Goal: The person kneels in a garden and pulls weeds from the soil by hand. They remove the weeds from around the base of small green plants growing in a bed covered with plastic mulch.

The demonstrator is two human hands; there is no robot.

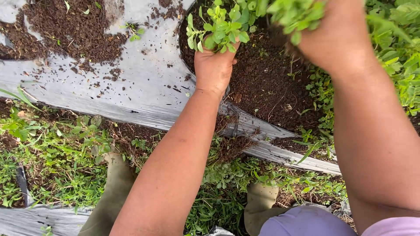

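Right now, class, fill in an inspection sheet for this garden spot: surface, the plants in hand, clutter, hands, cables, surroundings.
Surface: grey plastic sheet over the bed, with a round planting hole of dark soil.
Job's things: leafy green plants at the hole's top edge.
Clutter: loose soil scattered on the sheet.
Hands: left hand grips plant stems over the soil; right hand is closed among leaves, grip partly hidden.
Cables: nothing seen.
Surroundings: grass and weeds below the sheet; the person's two boots stand there; more green plants at right.
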